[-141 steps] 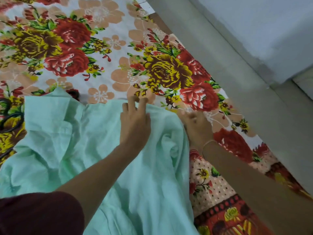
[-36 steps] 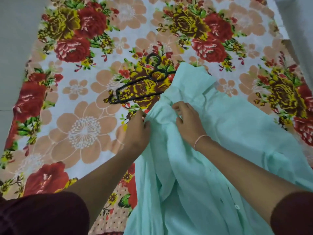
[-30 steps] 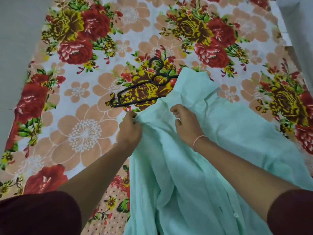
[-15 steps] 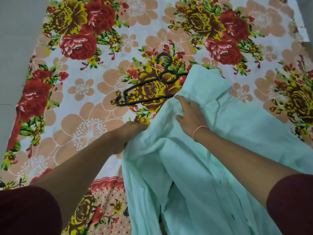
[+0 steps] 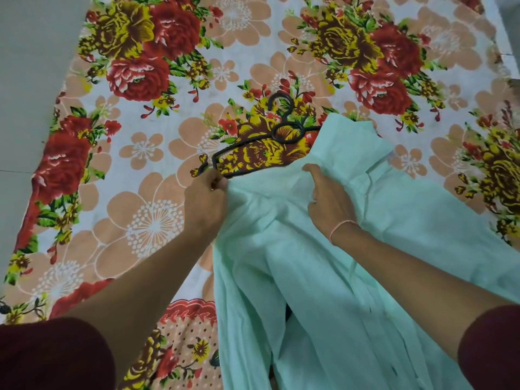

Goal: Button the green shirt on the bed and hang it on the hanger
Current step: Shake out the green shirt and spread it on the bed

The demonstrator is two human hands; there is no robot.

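Note:
The pale green shirt (image 5: 323, 271) lies rumpled on the flowered bedsheet, its collar end pointing away from me and its front open below my arms. My left hand (image 5: 204, 204) pinches the shirt's upper left edge at the near tip of the black hanger. My right hand (image 5: 327, 201) grips a fold of cloth near the collar, thumb and fingers curled into it. The black hanger (image 5: 260, 143) lies flat on the sheet just beyond both hands, hook pointing away. Its right arm is hidden under the shirt.
The floral bedsheet (image 5: 146, 220) spreads left and ahead of the shirt. Grey floor (image 5: 25, 80) shows past the bed's left edge. A pale wall or surface sits at the top right corner.
My left hand has risen from under the shirt's edge and now pinches it beside the hanger's tip. The shirt's shoulder has been drawn up toward the hanger. My right hand keeps its grip.

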